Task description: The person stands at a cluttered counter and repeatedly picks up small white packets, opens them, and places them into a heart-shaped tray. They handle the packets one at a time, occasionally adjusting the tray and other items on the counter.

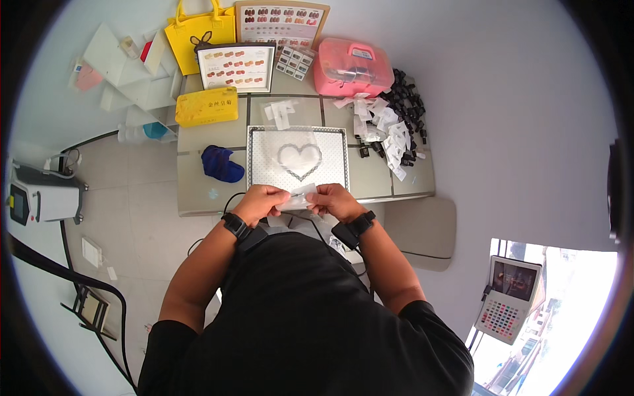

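Between my two hands is a small translucent packet (298, 196) with a thin dark item inside, too small to identify. My left hand (261, 202) pinches its left end, and my right hand (335, 201) grips the right end between thumb and fingers. Both hands are at the table's front edge, just below a white dotted mat (260, 173) with a lace-pattern border and a heart. A clear plastic bag (290, 136) lies over the mat's upper part, with several small white packets (281, 114) at its top.
Left of the mat lies a dark blue cloth (221, 164), below a yellow box (207, 107). Loose white packets (395, 143) and black bottles (408, 99) crowd the table's right side, near a pink case (353, 69). Framed colour charts (237, 68) and a yellow bag (183, 34) stand behind.
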